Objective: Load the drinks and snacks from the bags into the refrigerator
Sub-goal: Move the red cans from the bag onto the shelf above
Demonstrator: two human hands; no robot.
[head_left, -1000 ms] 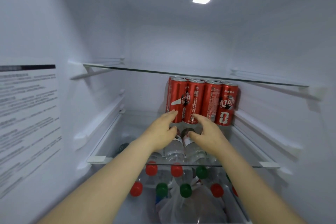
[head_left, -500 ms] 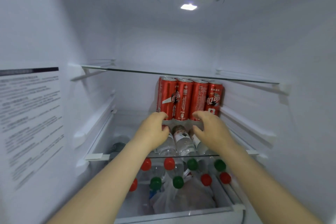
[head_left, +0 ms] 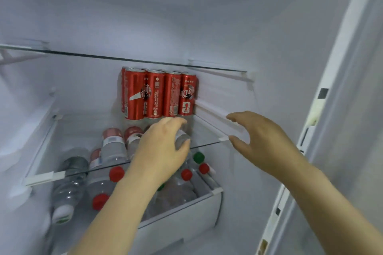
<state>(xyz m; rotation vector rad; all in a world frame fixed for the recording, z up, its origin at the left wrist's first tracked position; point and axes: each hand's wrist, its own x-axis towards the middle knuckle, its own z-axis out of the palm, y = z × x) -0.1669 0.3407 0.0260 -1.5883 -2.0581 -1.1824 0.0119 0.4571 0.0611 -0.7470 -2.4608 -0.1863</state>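
Several red cola cans (head_left: 159, 94) stand upright in rows at the back right of the middle glass shelf (head_left: 62, 174) inside the refrigerator. My left hand (head_left: 163, 151) hovers just in front of the cans, fingers curved and apart, holding nothing. My right hand (head_left: 263, 143) is off to the right near the shelf's right end and the side rail, open and empty. Under the shelf, water bottles (head_left: 112, 147) with red and green caps lie in the white drawer (head_left: 176, 223).
An upper glass shelf (head_left: 145, 60) runs across above the cans. The refrigerator's right wall and door frame (head_left: 323, 109) stand close to my right hand. The left part of the middle shelf holds nothing.
Both hands have drawn back from the base of the cans. My right hand has swung out to the right. The view has shifted right, and the left wall label is gone from sight.
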